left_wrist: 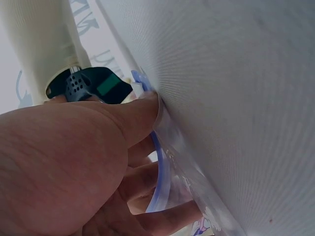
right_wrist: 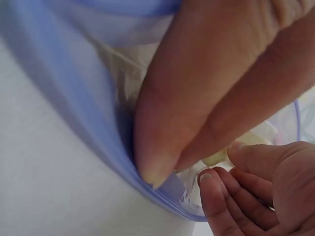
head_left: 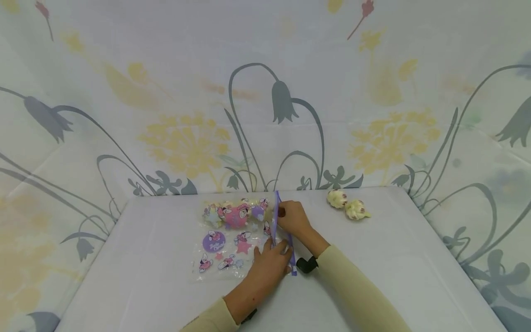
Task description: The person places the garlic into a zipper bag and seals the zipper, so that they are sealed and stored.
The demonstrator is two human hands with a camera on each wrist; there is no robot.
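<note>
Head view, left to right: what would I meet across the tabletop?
Clear printed bag (its left edge first), left hand, right hand, farther pale bulb, nearer pale bulb.

White lettering (head_left: 215,246) on the plastic bag (head_left: 228,252), sitting right there inside the purple circle (head_left: 212,237) left of the bag's middle, and it's two short lines, the upper one seeming to start with a capital B, the rest too small and soft to call! Down below the bag, on the left sleeve (head_left: 213,317), there's a thin dark row of marks (head_left: 192,322), possibly print, far too tiny to make out, so no full word can be read.
</note>
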